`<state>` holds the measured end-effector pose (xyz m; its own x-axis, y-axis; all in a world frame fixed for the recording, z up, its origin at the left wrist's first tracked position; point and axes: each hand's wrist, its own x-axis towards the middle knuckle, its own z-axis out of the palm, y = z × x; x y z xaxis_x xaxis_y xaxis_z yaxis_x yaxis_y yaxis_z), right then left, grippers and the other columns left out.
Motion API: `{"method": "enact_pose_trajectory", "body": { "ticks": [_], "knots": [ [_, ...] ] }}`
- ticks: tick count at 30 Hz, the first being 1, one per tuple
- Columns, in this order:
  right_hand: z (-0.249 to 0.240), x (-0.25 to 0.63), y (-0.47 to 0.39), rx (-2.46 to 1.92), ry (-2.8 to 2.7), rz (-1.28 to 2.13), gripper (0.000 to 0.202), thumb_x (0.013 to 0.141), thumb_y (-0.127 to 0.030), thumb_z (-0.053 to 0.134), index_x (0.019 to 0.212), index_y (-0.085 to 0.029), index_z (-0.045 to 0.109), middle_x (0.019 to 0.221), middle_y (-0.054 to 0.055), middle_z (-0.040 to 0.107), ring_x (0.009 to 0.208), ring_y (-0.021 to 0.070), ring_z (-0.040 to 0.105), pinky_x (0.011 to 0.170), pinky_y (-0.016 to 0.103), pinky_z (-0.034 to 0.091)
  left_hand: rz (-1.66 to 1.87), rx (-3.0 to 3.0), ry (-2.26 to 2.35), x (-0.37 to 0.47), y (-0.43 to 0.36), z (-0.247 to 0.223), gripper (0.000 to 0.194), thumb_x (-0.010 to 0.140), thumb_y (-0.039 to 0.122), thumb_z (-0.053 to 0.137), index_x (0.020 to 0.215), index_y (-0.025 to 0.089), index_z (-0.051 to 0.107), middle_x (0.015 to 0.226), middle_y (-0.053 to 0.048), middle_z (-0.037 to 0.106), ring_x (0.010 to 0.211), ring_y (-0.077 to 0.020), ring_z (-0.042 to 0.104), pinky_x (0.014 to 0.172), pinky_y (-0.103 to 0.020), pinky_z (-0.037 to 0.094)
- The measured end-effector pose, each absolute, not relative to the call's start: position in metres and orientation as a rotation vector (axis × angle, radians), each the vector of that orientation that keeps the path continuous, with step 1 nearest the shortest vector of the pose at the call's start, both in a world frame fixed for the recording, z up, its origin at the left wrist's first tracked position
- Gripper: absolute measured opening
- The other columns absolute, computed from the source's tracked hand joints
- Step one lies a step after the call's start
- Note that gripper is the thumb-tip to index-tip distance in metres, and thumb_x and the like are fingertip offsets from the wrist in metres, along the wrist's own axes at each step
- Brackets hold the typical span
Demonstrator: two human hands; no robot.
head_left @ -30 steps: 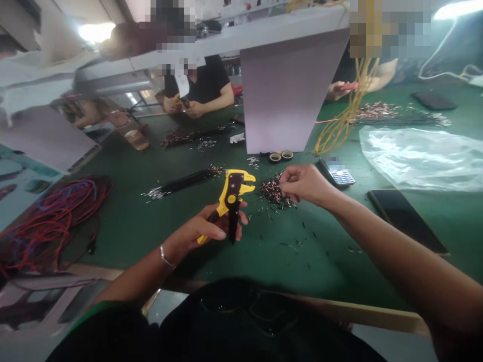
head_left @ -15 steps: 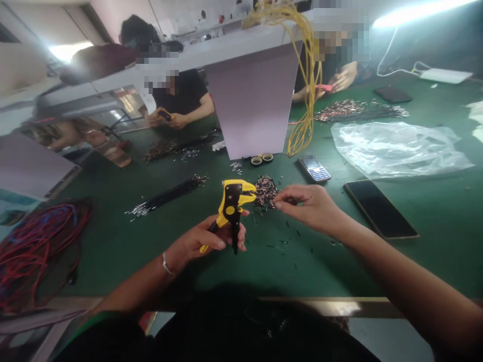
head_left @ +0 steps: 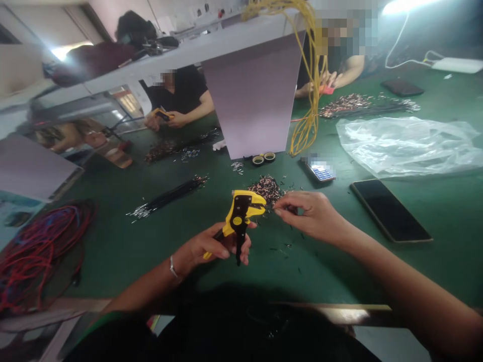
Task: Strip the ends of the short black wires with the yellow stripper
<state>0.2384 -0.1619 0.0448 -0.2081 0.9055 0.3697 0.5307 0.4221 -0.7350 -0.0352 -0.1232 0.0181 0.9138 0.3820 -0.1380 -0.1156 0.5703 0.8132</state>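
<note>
My left hand (head_left: 215, 244) is wrapped around the handles of a yellow and black wire stripper (head_left: 241, 216), its jaws pointing right. Close to the jaw tips, my right hand (head_left: 309, 211) is closed in a pinch; whatever lies between thumb and fingers is too small to make out. Just behind the jaws sits a pile of short black wire pieces with copper ends (head_left: 267, 187). Loose dark scraps (head_left: 287, 245) are scattered on the green tabletop (head_left: 162, 271) below the hands. To the left lies a bundle of black wires (head_left: 169, 196) with silvery ends.
A smartphone (head_left: 390, 208), a keypad phone (head_left: 319, 170) and a clear plastic bag (head_left: 407, 146) lie on the right. Red and blue cable (head_left: 45, 246) is coiled at left. Two tape rolls (head_left: 263, 159) rest before a white panel (head_left: 254, 100). Yellow cables (head_left: 307, 100) hang beside it. Co-workers sit opposite.
The wire stripper in my left hand has moved right and a little nearer to me, so its jaws are closer to my right fingertips. My right hand stays pinched. The view has shifted slightly.
</note>
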Motion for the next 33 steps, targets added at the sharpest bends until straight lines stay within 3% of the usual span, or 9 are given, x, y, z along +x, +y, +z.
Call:
{"method": "enact_pose_trajectory", "body": {
  "ticks": [12,23,33],
  "knots": [
    [0.039,0.234,-0.164,-1.201,-1.886,0.605,0.018,0.088,-0.021,0.057,0.083,-0.016,0.072,0.073,0.003,0.069,0.061,0.0118,0.057,0.06,0.028,0.045,0.304,0.915,0.351,-0.035,-0.127,0.018,0.056,0.061,0.017,0.075,0.116,0.012,0.064,0.082,-0.007,0.06,0.07,-0.0191,0.058,0.067,-0.035,0.046],
    [0.037,0.233,-0.164,-1.216,-1.859,0.662,0.018,0.087,-0.022,0.057,0.08,-0.015,0.072,0.068,0.002,0.066,0.059,0.0108,0.055,0.059,0.027,0.044,0.279,0.959,0.398,-0.034,-0.129,0.02,0.051,0.06,0.024,0.08,0.107,0.014,0.067,0.078,-0.005,0.059,0.066,-0.0175,0.057,0.063,-0.034,0.046],
    [0.035,0.233,-0.165,-1.239,-1.833,0.71,0.017,0.086,-0.022,0.057,0.079,-0.015,0.071,0.069,0.002,0.066,0.06,0.0112,0.055,0.06,0.027,0.044,0.286,0.974,0.45,-0.033,-0.131,0.026,0.029,0.066,0.021,0.078,0.09,0.01,0.068,0.072,-0.003,0.058,0.059,-0.0124,0.055,0.056,-0.028,0.046]
  ]
}}
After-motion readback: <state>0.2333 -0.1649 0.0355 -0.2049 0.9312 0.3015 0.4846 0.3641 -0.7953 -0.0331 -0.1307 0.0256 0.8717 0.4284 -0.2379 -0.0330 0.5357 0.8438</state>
